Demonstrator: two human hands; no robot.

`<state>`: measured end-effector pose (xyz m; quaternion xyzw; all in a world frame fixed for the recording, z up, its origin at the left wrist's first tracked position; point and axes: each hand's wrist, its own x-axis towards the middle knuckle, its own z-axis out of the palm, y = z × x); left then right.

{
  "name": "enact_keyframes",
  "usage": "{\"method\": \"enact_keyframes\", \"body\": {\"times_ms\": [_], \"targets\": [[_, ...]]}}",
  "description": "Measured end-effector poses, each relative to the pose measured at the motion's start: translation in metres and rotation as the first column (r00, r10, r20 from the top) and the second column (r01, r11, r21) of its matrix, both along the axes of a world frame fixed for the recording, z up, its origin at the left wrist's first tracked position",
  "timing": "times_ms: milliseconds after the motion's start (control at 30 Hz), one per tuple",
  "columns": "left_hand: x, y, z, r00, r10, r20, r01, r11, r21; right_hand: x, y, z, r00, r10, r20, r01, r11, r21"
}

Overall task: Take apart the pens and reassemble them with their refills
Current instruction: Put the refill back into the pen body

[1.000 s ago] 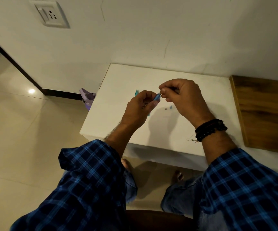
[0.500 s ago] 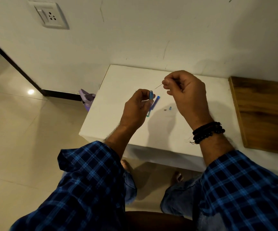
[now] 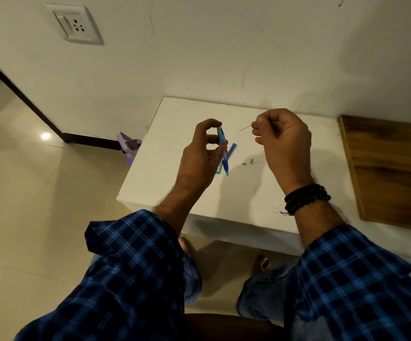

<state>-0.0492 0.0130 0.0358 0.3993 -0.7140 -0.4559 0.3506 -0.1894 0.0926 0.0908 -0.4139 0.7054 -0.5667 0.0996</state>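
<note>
My left hand (image 3: 200, 153) pinches a blue pen barrel (image 3: 222, 140) upright above the white table (image 3: 165, 163). To its right, my right hand (image 3: 283, 139) grips a thin refill (image 3: 245, 128); the tip sticks out to the left, clear of the barrel. On the table below the barrel lie another blue pen (image 3: 230, 153) and a teal pen part (image 3: 218, 170). Two small parts, a blue one (image 3: 251, 161) and a dark one (image 3: 244, 164), rest nearby.
A wooden board (image 3: 391, 173) lies on the right of the table. A purple object (image 3: 128, 146) sits on the floor by the table's left edge. The wall with a socket (image 3: 76, 24) stands right behind the table.
My hands have moved apart. The right hand drew the refill out of the barrel and away to the right; the left hand turned the barrel upright.
</note>
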Motion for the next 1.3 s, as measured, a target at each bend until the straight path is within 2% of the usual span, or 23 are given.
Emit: {"method": "enact_keyframes", "body": {"times_ms": [400, 867, 1300], "targets": [[0.0, 0.001, 0.001, 1.0, -0.002, 0.022, 0.002, 1.0, 0.002, 0.011, -0.003, 0.005, 0.999, 0.05, -0.002, -0.05, 0.997, -0.065], [0.0, 0.001, -0.002, 1.0, -0.015, 0.02, 0.016, 1.0, -0.006, 0.013, -0.005, 0.006, 0.978, 0.096, -0.185, -0.096, 0.995, 0.01], [0.001, 0.0, -0.005, 0.998, -0.041, 0.047, 0.043, 0.998, -0.046, 0.01, -0.005, 0.009, 0.981, 0.094, -0.171, -0.092, 0.996, 0.018]]}}
